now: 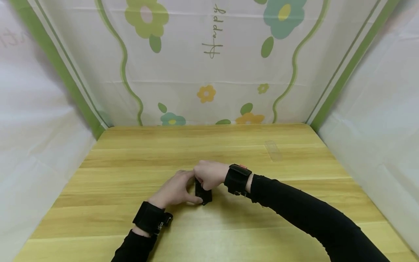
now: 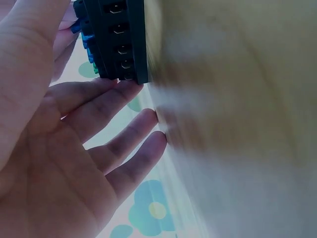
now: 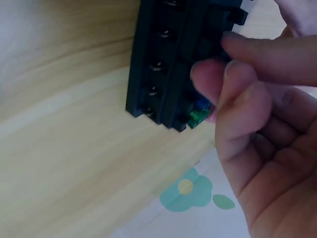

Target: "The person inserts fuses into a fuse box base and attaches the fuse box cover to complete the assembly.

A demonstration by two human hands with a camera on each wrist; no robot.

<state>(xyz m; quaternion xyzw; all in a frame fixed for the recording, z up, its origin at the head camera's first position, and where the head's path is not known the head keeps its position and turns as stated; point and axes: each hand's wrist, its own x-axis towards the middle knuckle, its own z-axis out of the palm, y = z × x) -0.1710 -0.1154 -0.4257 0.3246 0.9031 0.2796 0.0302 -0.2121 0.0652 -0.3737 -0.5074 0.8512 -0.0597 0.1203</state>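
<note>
A black fuse block point(image 1: 203, 193) stands on the wooden table. Slots with metal contacts run along its side, and small blue and green blade fuses point(image 3: 199, 117) sit along its top. My left hand point(image 1: 176, 189) grips the block by its ends, thumb at the near end and fingers at the far one. In the left wrist view, two fingertips point(image 2: 133, 88) touch its end while the other two are spread apart. Over the block's top is my right hand point(image 1: 211, 174), fingers curled, thumb and index finger pinching at a fuse. A trace of blue shows between them; the rest is hidden.
A clear, flat rectangular piece point(image 1: 273, 151) lies on the table point(image 1: 131, 153) toward the back right. Behind the table hangs a white cloth point(image 1: 183, 72) printed with flowers, and white cloth walls stand at both sides. Each wrist wears a black strap.
</note>
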